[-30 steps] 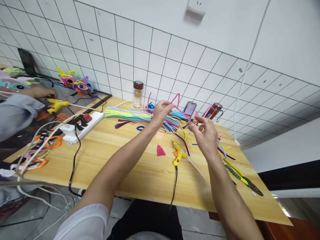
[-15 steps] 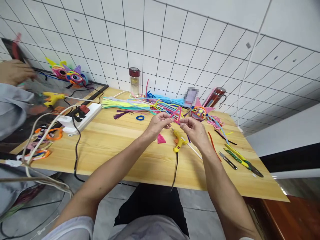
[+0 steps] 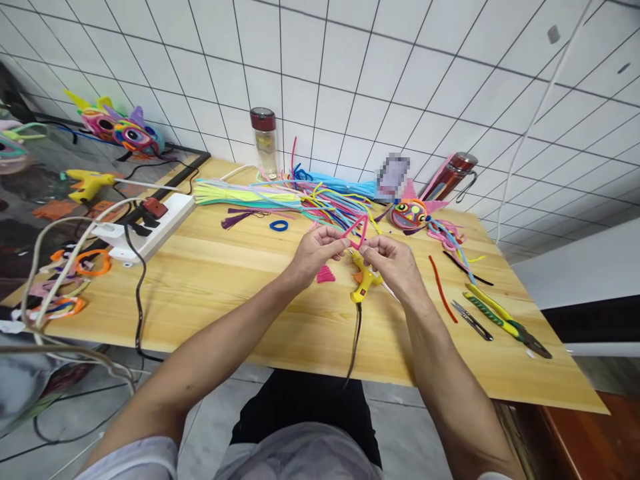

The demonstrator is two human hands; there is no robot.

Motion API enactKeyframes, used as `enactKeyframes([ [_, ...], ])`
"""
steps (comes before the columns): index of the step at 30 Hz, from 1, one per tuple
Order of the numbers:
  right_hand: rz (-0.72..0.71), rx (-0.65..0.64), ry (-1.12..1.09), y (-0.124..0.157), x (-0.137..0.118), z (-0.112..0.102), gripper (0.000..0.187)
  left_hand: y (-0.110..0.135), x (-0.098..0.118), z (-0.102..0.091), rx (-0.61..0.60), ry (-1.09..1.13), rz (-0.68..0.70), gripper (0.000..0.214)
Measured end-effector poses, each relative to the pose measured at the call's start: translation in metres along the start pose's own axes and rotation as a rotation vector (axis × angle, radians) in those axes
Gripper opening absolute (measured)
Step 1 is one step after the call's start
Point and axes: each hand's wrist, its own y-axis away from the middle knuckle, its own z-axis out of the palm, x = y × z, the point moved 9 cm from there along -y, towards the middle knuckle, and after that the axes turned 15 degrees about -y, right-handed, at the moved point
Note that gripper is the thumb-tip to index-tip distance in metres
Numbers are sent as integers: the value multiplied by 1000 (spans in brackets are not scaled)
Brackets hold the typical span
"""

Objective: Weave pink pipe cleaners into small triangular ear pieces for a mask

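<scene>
My left hand [image 3: 316, 252] and my right hand [image 3: 393, 260] are closed on the two ends of a pink pipe cleaner [image 3: 358, 230] bent into a small triangle. They hold it just above the wooden table [image 3: 240, 293]. Right below my hands lies a yellow glue gun [image 3: 364, 281] with its black cord running off the front edge. A small pink fuzzy cone [image 3: 325, 274] lies on the table under my left hand.
A heap of coloured pipe cleaners [image 3: 280, 197] lies at the back, beside a glass bottle [image 3: 265, 141] and a red flask [image 3: 449, 175]. A colourful mask [image 3: 410, 215], a red pipe cleaner [image 3: 442, 288], scissors [image 3: 472, 321] and pliers [image 3: 505, 325] lie right. A power strip [image 3: 145, 227] sits left.
My hands have come down and together from a raised, spread position, both closing on the pink pipe cleaner, now bent smaller. The other person's hand at the left has left the view.
</scene>
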Motion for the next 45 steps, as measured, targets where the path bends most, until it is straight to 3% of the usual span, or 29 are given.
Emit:
enactKeyframes([
  [7, -3, 10, -9, 1, 3, 6, 29, 6, 1, 0, 0, 9, -21, 46],
  [27, -148, 90, 124, 6, -6, -4, 22, 7, -7, 15, -164, 88, -33, 49],
  [36, -234, 128, 223, 12, -12, -2, 19, 9, -13, 12, -134, 24, -75, 43],
  [45, -230, 125, 270, 14, -14, 1, 15, 9, -5, 9, -121, -28, -37, 37],
])
